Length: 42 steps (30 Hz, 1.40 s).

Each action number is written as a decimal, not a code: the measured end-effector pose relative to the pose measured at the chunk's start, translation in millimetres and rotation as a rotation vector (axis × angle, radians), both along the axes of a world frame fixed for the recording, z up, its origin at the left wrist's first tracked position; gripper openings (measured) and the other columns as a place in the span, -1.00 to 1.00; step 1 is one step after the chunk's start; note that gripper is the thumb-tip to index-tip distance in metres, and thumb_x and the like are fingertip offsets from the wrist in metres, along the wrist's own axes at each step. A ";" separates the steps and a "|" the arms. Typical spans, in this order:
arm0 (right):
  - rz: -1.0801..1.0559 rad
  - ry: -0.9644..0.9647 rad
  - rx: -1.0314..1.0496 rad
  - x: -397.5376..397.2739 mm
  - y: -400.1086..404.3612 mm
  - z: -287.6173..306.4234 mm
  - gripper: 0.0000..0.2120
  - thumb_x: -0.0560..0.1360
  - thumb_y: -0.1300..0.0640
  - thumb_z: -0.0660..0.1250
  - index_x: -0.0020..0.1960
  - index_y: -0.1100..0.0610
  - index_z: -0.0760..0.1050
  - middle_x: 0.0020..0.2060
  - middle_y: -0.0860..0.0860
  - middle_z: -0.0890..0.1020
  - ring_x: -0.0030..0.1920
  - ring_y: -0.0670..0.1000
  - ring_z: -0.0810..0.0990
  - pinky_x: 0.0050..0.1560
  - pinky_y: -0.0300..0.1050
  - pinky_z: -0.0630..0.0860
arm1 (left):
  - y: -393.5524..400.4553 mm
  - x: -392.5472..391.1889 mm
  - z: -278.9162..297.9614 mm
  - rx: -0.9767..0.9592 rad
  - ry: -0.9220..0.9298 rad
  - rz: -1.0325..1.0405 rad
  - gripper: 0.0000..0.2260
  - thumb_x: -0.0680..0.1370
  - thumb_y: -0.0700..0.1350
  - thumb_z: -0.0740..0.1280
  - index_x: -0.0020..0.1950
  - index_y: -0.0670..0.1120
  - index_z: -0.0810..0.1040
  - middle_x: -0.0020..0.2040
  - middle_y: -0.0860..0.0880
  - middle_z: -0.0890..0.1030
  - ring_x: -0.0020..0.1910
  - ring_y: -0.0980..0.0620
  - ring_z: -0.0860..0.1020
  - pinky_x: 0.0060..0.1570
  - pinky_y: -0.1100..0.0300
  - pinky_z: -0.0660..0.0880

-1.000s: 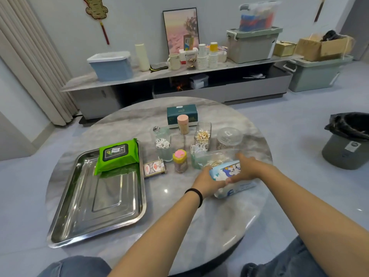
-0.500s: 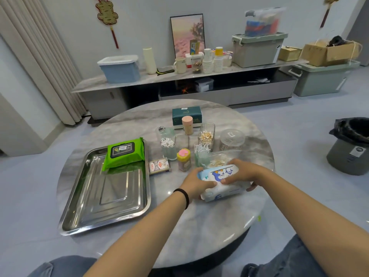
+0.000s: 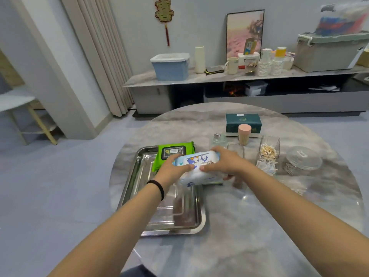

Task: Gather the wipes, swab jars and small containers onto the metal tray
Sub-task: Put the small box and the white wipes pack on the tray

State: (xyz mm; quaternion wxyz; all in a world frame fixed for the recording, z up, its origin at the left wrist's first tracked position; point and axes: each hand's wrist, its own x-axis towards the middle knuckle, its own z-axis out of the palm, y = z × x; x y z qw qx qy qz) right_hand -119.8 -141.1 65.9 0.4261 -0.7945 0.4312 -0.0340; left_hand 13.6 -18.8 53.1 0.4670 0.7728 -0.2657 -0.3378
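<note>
A white and blue wipes pack (image 3: 197, 168) hangs above the right edge of the metal tray (image 3: 139, 188), held at both ends. My left hand (image 3: 171, 169) grips its left end and my right hand (image 3: 225, 162) its right end. A green wipes pack (image 3: 171, 152) lies on the tray's far end. To the right on the round table stand a clear swab jar (image 3: 268, 149), a pink-lidded toothpick jar (image 3: 244, 134), a small glass jar (image 3: 217, 137) and a lidded clear round container (image 3: 302, 159). My hands hide the small containers near the tray.
A dark green tissue box (image 3: 242, 121) sits at the table's far side. The marble table (image 3: 249, 226) ends close to me. A low shelf unit (image 3: 239, 76) with cups and bins runs along the wall behind.
Both hands have lifted the white and blue wipes pack off the table and carried it left, to above the tray's right edge. The camera has swung left too.
</note>
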 end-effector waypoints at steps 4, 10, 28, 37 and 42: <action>0.008 -0.064 0.056 55.6 2.2 -9.2 -0.19 0.27 -0.18 0.51 0.41 -0.04 0.23 0.26 0.14 0.38 0.21 0.13 0.46 -0.19 -0.08 0.58 | -3.5 47.4 -5.7 -0.038 -0.003 0.105 -0.34 0.44 -0.09 0.45 0.48 -0.05 0.25 0.44 -0.06 0.34 0.34 -0.05 0.40 0.21 0.16 0.36; -0.051 -0.114 0.078 107.4 -3.7 -27.5 -0.29 0.28 -0.14 0.51 0.35 -0.03 0.31 0.26 0.14 0.31 0.15 0.11 0.48 -0.25 -0.19 0.50 | -11.1 91.8 -23.4 -0.104 0.023 0.183 -0.35 0.46 -0.13 0.43 0.49 -0.06 0.23 0.38 -0.04 0.40 0.12 0.03 0.45 -0.01 0.28 0.43; -0.077 -0.086 -0.025 146.9 -39.6 -51.2 -0.15 0.38 -0.24 0.36 0.51 -0.17 -0.04 0.37 0.16 0.14 0.29 0.25 0.40 0.29 0.06 0.43 | -48.3 122.8 -47.4 -0.147 0.170 0.196 -0.50 0.53 -0.13 0.33 0.44 -0.05 0.27 0.28 -0.02 0.50 0.08 0.00 0.53 -0.24 0.30 0.43; -0.029 -0.064 -0.185 107.8 -23.8 -32.3 -0.20 0.39 -0.16 0.38 0.50 0.02 0.09 0.39 0.18 0.26 0.33 0.22 0.38 0.29 0.08 0.40 | -56.4 76.4 -21.1 0.233 -0.562 0.090 -0.46 0.52 0.05 0.27 0.48 0.07 0.22 0.54 -0.08 0.07 0.50 -0.13 0.08 0.43 -0.04 0.05; -0.018 0.039 -0.382 46.2 -26.0 -19.3 -0.43 0.44 0.02 0.35 0.40 0.09 0.30 0.37 0.13 0.37 0.38 0.17 0.31 0.30 0.03 0.34 | -68.0 28.3 -4.2 0.218 -0.594 -0.117 -0.51 0.50 0.03 0.28 0.43 0.07 0.32 0.53 -0.06 0.17 0.50 -0.08 0.13 0.43 -0.04 0.08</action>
